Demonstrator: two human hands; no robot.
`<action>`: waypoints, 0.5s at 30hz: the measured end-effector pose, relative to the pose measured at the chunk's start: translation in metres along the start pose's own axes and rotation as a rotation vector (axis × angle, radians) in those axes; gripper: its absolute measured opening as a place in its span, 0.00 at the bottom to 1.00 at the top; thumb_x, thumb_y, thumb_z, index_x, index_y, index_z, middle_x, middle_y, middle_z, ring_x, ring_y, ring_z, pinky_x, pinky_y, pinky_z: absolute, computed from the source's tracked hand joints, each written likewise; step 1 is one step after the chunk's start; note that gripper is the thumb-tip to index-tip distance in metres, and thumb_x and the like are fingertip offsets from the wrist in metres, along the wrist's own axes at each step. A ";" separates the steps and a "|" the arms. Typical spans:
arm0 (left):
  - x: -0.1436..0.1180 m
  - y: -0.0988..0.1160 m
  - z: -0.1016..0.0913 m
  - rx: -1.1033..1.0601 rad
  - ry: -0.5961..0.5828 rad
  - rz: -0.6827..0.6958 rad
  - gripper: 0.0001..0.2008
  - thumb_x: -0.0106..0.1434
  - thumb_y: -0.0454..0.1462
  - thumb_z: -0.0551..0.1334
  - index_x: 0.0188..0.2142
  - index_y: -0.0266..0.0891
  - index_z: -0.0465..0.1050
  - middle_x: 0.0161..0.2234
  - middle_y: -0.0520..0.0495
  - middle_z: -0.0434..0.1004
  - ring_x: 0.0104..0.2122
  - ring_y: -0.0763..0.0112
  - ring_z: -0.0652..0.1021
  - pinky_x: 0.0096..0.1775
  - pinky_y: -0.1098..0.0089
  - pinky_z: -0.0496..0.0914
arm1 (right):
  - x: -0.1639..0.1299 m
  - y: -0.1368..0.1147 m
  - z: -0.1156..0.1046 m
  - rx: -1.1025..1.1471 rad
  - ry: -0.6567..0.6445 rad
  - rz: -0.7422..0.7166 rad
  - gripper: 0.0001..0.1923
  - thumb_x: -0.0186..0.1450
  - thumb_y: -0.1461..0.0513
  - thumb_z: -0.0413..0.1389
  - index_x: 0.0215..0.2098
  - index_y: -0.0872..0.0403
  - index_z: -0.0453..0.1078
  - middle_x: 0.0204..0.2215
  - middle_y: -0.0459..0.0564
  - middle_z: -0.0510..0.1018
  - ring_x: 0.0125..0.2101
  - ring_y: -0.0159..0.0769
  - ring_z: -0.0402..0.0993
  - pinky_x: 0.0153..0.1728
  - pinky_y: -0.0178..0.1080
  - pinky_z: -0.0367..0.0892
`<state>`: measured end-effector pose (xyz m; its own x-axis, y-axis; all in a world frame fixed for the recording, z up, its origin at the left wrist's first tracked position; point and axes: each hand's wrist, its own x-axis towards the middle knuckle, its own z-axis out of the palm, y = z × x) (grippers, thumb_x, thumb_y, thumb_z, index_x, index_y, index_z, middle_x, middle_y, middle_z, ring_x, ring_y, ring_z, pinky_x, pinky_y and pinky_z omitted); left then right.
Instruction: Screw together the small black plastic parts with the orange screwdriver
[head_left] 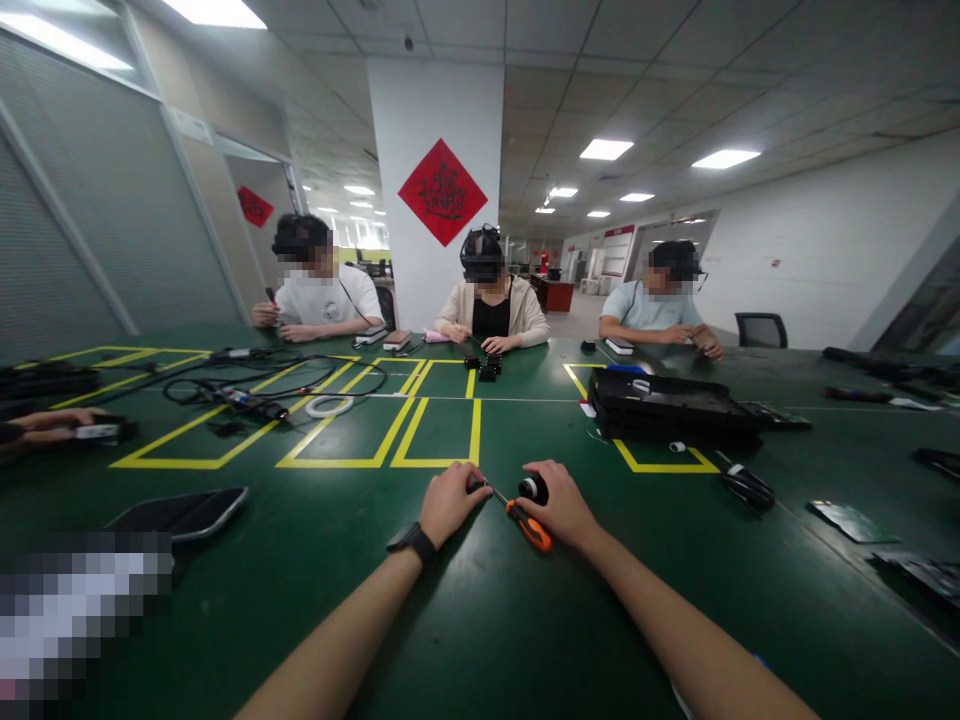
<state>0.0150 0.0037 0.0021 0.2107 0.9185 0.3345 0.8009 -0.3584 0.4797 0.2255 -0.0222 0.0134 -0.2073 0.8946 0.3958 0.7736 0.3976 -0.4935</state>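
A screwdriver (531, 526) with an orange and black handle lies on the green table between my hands, its thin shaft pointing away and to the left. My left hand (450, 503), with a dark band on the wrist, is closed in a pinch right at the shaft's tip. Whatever those fingertips hold is too small to make out. My right hand (566, 508) curls around a small black round object (533, 488) with a white ring. Its thumb reaches down beside the screwdriver handle. The palm side of both hands is mostly hidden.
Yellow tape outlines (435, 463) mark the table (465, 620). A long black casing (667, 405) and a black-handled screwdriver (748, 487) lie to the right, circuit boards (851, 521) beyond. Cables (255, 403) and a dark flat device (180, 512) are left. Several people sit around.
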 end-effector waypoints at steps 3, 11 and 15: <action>0.002 -0.002 -0.001 -0.032 -0.029 -0.012 0.11 0.53 0.44 0.60 0.33 0.40 0.70 0.29 0.51 0.69 0.29 0.72 0.69 0.31 0.74 0.59 | 0.000 -0.001 -0.001 0.011 -0.003 0.000 0.22 0.53 0.58 0.57 0.46 0.51 0.64 0.42 0.51 0.68 0.44 0.40 0.62 0.45 0.42 0.58; 0.013 0.001 0.002 -0.063 -0.046 -0.068 0.10 0.53 0.43 0.60 0.28 0.38 0.70 0.26 0.50 0.71 0.28 0.72 0.71 0.29 0.74 0.59 | 0.000 -0.007 -0.004 0.010 -0.036 0.021 0.22 0.52 0.62 0.57 0.46 0.51 0.64 0.43 0.51 0.68 0.45 0.41 0.61 0.47 0.43 0.57; 0.016 0.005 0.005 0.033 -0.056 -0.131 0.10 0.57 0.42 0.56 0.28 0.38 0.70 0.28 0.47 0.72 0.28 0.70 0.72 0.30 0.72 0.60 | 0.001 0.000 -0.002 0.067 -0.020 0.018 0.21 0.53 0.65 0.53 0.46 0.51 0.63 0.44 0.50 0.68 0.46 0.39 0.61 0.48 0.41 0.56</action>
<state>0.0253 0.0177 0.0065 0.1334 0.9653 0.2245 0.8412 -0.2301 0.4894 0.2263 -0.0216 0.0151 -0.2065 0.9053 0.3711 0.7359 0.3937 -0.5509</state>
